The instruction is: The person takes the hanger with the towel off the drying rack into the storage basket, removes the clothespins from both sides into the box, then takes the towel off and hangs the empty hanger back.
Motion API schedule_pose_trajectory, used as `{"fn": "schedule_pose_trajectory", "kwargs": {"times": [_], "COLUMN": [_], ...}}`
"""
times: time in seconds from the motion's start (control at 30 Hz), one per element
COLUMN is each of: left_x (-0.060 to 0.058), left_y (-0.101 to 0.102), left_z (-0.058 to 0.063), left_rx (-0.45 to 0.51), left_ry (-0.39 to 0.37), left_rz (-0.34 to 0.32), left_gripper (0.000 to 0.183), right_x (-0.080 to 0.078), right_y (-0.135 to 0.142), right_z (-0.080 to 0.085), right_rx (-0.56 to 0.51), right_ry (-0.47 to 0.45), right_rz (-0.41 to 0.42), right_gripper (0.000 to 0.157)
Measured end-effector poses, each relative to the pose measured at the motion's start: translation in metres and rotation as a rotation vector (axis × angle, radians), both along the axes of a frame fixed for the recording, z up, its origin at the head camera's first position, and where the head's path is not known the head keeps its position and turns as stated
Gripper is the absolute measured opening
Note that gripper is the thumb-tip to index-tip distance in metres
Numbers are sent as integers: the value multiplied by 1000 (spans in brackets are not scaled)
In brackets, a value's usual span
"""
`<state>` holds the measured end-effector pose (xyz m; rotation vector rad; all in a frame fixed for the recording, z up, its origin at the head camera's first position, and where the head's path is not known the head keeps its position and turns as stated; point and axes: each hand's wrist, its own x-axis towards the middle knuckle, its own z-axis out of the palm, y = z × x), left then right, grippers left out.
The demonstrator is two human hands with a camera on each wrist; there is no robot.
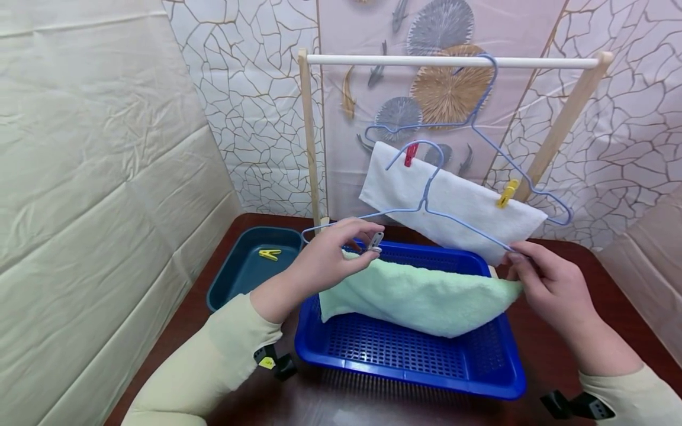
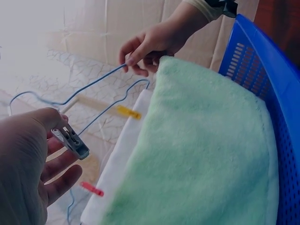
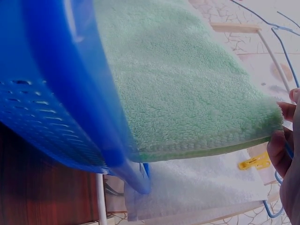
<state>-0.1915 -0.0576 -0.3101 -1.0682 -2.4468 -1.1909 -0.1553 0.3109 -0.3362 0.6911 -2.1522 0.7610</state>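
My left hand pinches a grey clothespin near the left arm of a blue wire hanger. My right hand grips the right end of that hanger together with a corner of a pale green towel. The towel spreads below the hanger, over the blue basket. In the left wrist view, the clothespin sits against the thumb while other fingers are spread beneath it. At the right wrist, the towel corner lies between fingers and thumb.
Behind, a second blue hanger hangs on a white rail, carrying a white cloth with red and yellow clothespins. A teal tray at left holds a yellow clothespin. Wooden posts support the rail.
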Motion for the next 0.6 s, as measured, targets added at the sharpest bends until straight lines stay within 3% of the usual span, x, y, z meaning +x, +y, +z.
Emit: {"fn": "schedule_pose_trajectory", "kwargs": {"times": [0.4, 0.6], "left_x": [-1, -6], "left_y": [-43, -70], "left_z": [0, -5], "left_rx": [28, -41], "left_ry": [24, 31], "left_rz": [128, 229], "left_gripper": [36, 38], "right_x": [0, -2], "right_y": [0, 0], "right_z": [-2, -2], "right_rx": [-15, -16], "right_ry": [-8, -10], "right_rz": [6, 19], "right_gripper": [17, 16]}}
